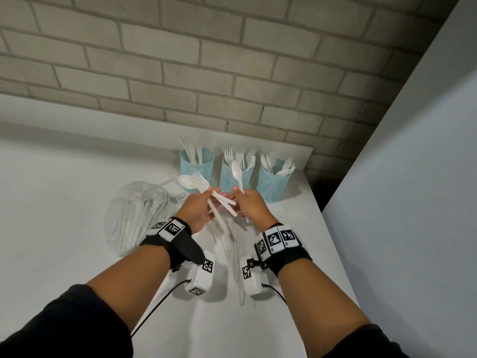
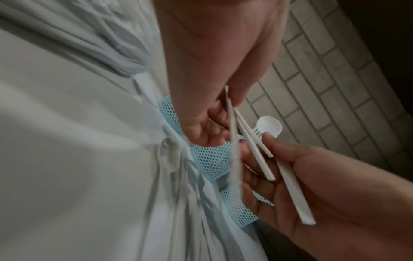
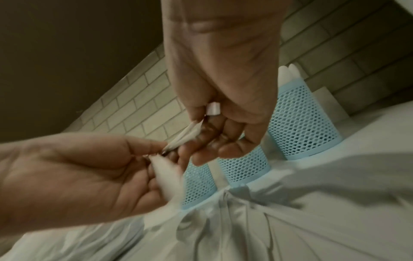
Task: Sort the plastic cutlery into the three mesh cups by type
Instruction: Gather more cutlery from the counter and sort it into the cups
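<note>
Three blue mesh cups stand at the back of the white table: the left cup holds knives, the middle cup forks, the right cup spoons. My left hand grips a fanned bundle of white cutlery, with a spoon and a fork showing. My right hand pinches a single white spoon upright, right beside the bundle's handles. In the left wrist view that spoon's handle crosses the right palm. More white cutlery lies on the table under both hands.
A crumpled clear plastic bag lies left of the hands. The table ends just right of the spoon cup, against a pale panel. A brick wall rises behind the cups.
</note>
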`<state>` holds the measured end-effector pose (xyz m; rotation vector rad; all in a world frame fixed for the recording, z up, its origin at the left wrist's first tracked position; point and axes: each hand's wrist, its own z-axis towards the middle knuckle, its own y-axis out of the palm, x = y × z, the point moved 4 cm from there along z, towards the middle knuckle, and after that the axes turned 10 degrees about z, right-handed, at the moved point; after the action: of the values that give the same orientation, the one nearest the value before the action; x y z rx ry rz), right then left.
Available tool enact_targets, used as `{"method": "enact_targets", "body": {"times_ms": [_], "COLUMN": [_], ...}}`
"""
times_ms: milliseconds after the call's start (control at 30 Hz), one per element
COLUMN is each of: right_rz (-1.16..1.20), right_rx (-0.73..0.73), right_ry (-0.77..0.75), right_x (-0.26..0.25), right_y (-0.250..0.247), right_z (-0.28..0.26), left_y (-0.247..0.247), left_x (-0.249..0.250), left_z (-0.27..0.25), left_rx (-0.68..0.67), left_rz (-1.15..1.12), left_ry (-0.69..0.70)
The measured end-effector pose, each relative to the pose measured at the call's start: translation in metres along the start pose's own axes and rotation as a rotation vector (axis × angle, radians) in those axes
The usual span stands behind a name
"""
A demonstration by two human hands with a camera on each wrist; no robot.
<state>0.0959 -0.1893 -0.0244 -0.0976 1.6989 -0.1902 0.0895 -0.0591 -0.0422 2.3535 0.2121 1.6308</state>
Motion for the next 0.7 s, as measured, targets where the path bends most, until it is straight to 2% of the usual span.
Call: {"method": "enact_targets", "body": {"times_ms": [133, 300, 500, 700], "right_rz": [0.112, 0.299, 0.398, 0.303], "right_rx": [0.088, 0.035, 0.17, 0.051], "right_ry": [0.008, 0.021, -0.057, -0.044], "right_x": [-0.005, -0.015, -0.029, -0.028], "right_y": [-0.01, -0.011, -0.025, -0.027], "right_z": [0.002, 0.004, 0.007, 0.011], "left_y": [0.0, 0.005, 0.008, 0.007], "left_x": [-0.001, -0.006, -0.007, -0.009], "left_z": [-0.004, -0.007, -0.01, -0.012], "left_rx": [-0.078, -0.222, -0.237, -0.242], "left_rz": [0.016, -0.015, 0.152, 0.349], "left_ry": [-0.038, -0.044, 0.007, 0.033]}}
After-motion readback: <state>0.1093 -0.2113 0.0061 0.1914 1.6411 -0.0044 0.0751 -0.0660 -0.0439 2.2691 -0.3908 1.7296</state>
